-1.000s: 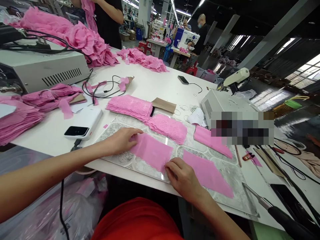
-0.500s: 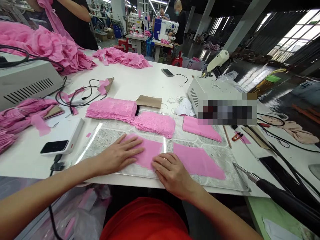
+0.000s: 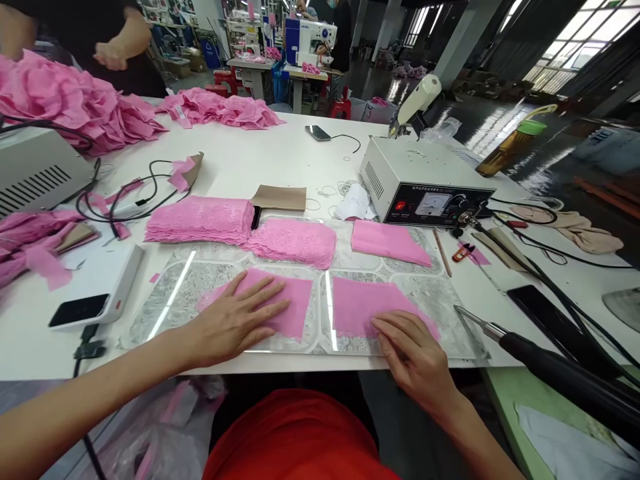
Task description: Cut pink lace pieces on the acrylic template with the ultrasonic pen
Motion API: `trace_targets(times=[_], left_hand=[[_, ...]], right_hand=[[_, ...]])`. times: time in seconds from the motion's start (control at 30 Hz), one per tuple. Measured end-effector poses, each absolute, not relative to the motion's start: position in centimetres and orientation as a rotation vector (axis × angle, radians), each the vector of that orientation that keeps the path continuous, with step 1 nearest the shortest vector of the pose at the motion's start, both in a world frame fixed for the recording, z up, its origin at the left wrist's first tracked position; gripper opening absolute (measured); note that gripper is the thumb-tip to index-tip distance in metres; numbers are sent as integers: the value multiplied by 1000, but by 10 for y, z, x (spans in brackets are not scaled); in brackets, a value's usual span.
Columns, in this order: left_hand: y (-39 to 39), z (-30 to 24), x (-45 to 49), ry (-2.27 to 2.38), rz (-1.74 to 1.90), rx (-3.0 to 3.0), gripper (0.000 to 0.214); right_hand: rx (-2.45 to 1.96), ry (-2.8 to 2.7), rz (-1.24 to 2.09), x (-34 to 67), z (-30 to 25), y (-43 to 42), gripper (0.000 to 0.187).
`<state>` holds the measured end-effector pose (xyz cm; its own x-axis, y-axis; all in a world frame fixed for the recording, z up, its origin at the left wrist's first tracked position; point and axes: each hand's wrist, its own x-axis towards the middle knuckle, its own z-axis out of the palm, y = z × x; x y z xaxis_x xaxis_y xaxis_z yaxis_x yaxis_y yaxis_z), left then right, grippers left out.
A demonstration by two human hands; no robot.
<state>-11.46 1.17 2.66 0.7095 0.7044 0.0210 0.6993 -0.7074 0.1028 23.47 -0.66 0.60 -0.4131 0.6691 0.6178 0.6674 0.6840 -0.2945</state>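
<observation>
My left hand point(image 3: 235, 320) lies flat with fingers spread on a pink fabric piece point(image 3: 295, 303) on the glass-topped board point(image 3: 170, 300). My right hand point(image 3: 413, 350) rests palm down, fingers stretched, on the near edge of a second pink fabric piece point(image 3: 365, 303) to the right. Behind them lie two stacks of pink lace point(image 3: 200, 219) point(image 3: 295, 241) and a flat pink stack point(image 3: 387, 241).
A white control box point(image 3: 425, 187) stands at the right, with a black-handled tool point(image 3: 555, 370) near the front edge. A power bank point(image 3: 95, 300), cables point(image 3: 125, 193), another box point(image 3: 35, 170) and pink fabric heaps point(image 3: 70, 107) lie left. Another person's hand point(image 3: 113, 53) is at the far left.
My right hand has slid from the left fabric piece to the right one. The left hand has stayed flat on the left piece. The view has shifted rightward.
</observation>
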Motion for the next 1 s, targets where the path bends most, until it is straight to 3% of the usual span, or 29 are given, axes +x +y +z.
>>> trace_targets(times=[0.37,0.63,1.0], left_hand=[[52,32,-13,721,96,2788,48],[73,32,42,471,62,2807,53],[84,29,78,500,-17,2833,57]], right_hand=[[-1275,-1929,-227,302,-8,-10,30],[-1283,-1861,-143,324,-16,-22,36],[-1309,-1869,-144,331,-21,-20,36]])
